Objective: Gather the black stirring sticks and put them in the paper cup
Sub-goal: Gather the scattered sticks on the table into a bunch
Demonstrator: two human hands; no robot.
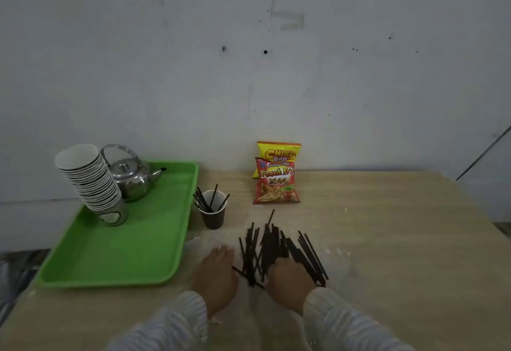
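**Loose sticks may scatter or tip the cup**

The thin black plastic stirring sticks (279, 251) lie fanned on the pale wooden worktop (387, 240); right hand (290, 281) curls over them, grip unclear; left hand (215, 276) rests flat, empty; the light dark paper cup (213, 214), already holding several, could topple.

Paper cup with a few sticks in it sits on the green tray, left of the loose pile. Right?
Not quite. The head view shows the paper cup standing on the table, just right of the green tray. It does hold a few sticks and is left of the loose pile.
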